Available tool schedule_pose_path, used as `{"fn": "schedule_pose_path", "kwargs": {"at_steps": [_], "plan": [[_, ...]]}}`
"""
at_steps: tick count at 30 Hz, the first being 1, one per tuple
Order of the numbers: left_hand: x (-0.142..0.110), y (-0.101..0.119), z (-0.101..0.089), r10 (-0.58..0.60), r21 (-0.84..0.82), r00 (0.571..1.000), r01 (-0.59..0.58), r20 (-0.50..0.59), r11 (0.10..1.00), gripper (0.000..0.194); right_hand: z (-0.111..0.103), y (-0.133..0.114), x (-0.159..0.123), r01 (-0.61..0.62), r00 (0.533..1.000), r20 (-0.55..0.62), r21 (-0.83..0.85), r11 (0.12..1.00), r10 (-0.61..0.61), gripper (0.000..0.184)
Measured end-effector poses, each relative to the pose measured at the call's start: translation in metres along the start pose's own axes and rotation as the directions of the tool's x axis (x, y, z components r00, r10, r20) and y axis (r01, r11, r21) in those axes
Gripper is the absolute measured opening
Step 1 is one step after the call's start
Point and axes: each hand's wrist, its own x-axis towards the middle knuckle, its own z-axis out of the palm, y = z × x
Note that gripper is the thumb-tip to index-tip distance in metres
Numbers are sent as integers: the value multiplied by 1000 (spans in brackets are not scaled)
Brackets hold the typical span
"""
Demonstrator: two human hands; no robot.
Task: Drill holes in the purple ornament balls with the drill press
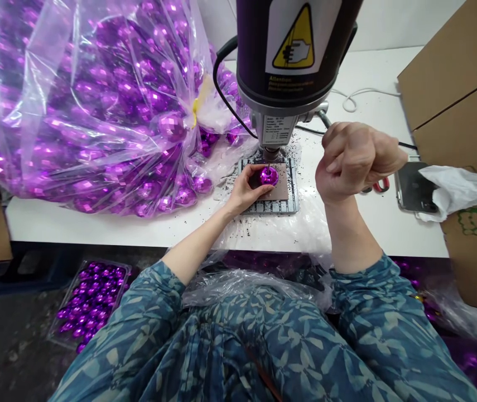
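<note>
A shiny purple ball ornament (268, 176) sits on a brown board (279, 191) atop the slotted metal base (269, 207) of a bench drill press (279, 124). My left hand (247, 188) pinches the ball between thumb and fingers, right below the drill's chuck (270, 153). The bit meets the top of the ball; whether it has gone in, I cannot tell. On the right, my right hand (349, 159) is closed in a fist around the end of the drill press lever (323, 117), whose grip is hidden by the fingers.
A big clear bag of purple balls (108, 111) fills the left of the white table (96, 229). Dark shavings lie around the base. To the right are red-handled scissors (382, 185), a phone (416, 187), white tissue (458, 187) and cardboard boxes (459, 84). A tray of balls (91, 301) stands lower left.
</note>
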Motion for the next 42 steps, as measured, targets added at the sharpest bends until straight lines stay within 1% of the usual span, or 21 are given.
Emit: {"fn": "schedule_pose_path", "kwargs": {"at_steps": [6, 10, 14, 18, 19, 20, 21, 22, 23, 24, 25, 26, 27, 29, 30, 31, 33, 35, 37, 39, 42], "plan": [[-1, 3, 0, -14, -2, 1000, 14, 12, 1000, 75, -5, 10, -9, 66, 998, 7, 123, 990, -68, 76], [-1, 4, 1, -4, -8, 1000, 4, -9, 1000, 72, 5, 1, -1, 60, 998, -14, 148, 987, -59, 76], [-1, 8, 2, 8, 46, 1000, -7, -28, 999, 62, 31, -15, 36, -78, 995, -43, 167, 983, 86, 67], [-26, 41, -4, 79, 341, 992, -41, -99, 939, 50, 47, -17, 65, -202, 978, -16, 198, 959, 209, 66], [-38, 53, -7, 79, 414, 995, -49, -55, 909, 48, 47, -15, 68, -214, 975, -8, 200, 956, 220, 66], [-51, 67, -11, 55, 465, 998, -68, 42, 883, 46, 46, -14, 69, -225, 974, 7, 198, 954, 228, 67], [-65, 80, -16, 4, 496, 982, -100, 190, 863, 44, 45, -13, 68, -232, 972, 23, 192, 954, 232, 68], [-78, 92, -21, -61, 514, 934, -138, 351, 846, 45, 44, -12, 67, -234, 972, 35, 187, 954, 232, 68], [-89, 102, -26, -126, 528, 867, -172, 481, 831, 47, 43, -12, 66, -229, 973, 43, 185, 956, 225, 68], [-96, 108, -31, -182, 538, 805, -192, 565, 821, 48, 42, -12, 65, -221, 975, 46, 184, 958, 216, 68], [-98, 112, -37, -220, 550, 773, -193, 595, 812, 47, 42, -13, 64, -209, 978, 39, 184, 960, 206, 69], [-94, 111, -43, -237, 567, 783, -173, 576, 805, 42, 42, -14, 63, -203, 979, 34, 175, 963, 200, 69], [-84, 107, -50, -232, 583, 825, -140, 516, 800, 36, 42, -14, 63, -202, 979, 29, 164, 965, 200, 70], [-48, 89, -65, -171, 613, 938, -55, 303, 788, 23, 43, -16, 64, -225, 974, 33, 144, 964, 222, 69], [-25, 77, -73, -112, 633, 979, -22, 172, 774, 20, 44, -17, 64, -239, 971, 31, 142, 961, 237, 68], [1, 64, -80, -61, 648, 997, 18, 43, 762, 22, 44, -18, 64, -250, 968, 32, 146, 957, 248, 67], [52, 38, -90, 6, 676, 989, 97, -149, 731, 28, 44, -19, 65, -260, 966, 25, 168, 951, 259, 66], [92, 16, -93, -3, 699, 983, 134, -186, 703, 31, 43, -19, 65, -256, 966, 22, 188, 948, 257, 64], [117, 1, -90, -12, 698, 995, 80, -101, 711, 39, 41, -19, 66, -260, 965, 23, 205, 944, 261, 60], [129, -7, -84, -20, 683, 999, 32, -25, 730, 48, 40, -20, 66, -267, 963, 24, 215, 939, 268, 56], [130, -11, -78, -46, 680, 998, 67, -49, 730, 49, 39, -21, 65, -260, 965, 30, 229, 938, 260, 48]]}}
